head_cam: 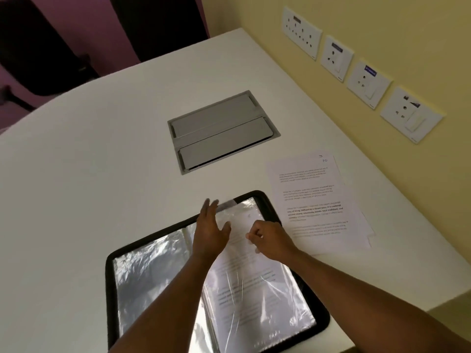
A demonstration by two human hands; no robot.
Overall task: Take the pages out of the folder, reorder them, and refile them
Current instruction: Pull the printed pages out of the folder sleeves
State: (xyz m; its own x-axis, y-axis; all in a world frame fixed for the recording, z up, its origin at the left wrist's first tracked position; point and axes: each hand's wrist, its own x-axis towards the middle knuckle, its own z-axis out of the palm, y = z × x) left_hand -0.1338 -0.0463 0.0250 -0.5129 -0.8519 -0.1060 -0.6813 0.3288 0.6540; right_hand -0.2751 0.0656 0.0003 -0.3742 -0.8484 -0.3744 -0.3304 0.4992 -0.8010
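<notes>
Head view, looking down at a white table (89,174). I see a black-edged folder (319,319) lying open and flat at the near centre, clear plastic sleeves on both halves. Left half's sleeve (150,271) looks empty and crinkled, shiny with glare. Right half's sleeve (260,289) has a printed page (244,281) showing under the plastic, text lines visible but too blurred to read.

Left hand (210,234) is over the far part of the right sleeve near the folder's spine, fingers straight and spread wide, pointing away, holding nothing. Fingertips are motion-blurred, and I cannot tell whether the palm presses on the plastic or hangs just above it. Right hand (270,242) is just right of it, fingers curled in, thumb and forefinger pinching at the top part of the page or the sleeve edge; I cannot tell which of the two it has. Both forearms come in from the near edge, crossing over the folder.

Loose pages (313,200) sit in a slightly fanned stack on the table just right of the folder's far right corner, printed side up, handwritten marks in the top right corner of the top sheet. Stack touches or nearly touches the folder edge.

Farther off at table centre, a grey metal cable hatch (221,131) with two closed flaps is set flush in the tabletop. Right side has a yellow wall (382,21) with four white socket plates (367,82) in a row. Far left shows dark chairs (38,47) against a purple wall.
</notes>
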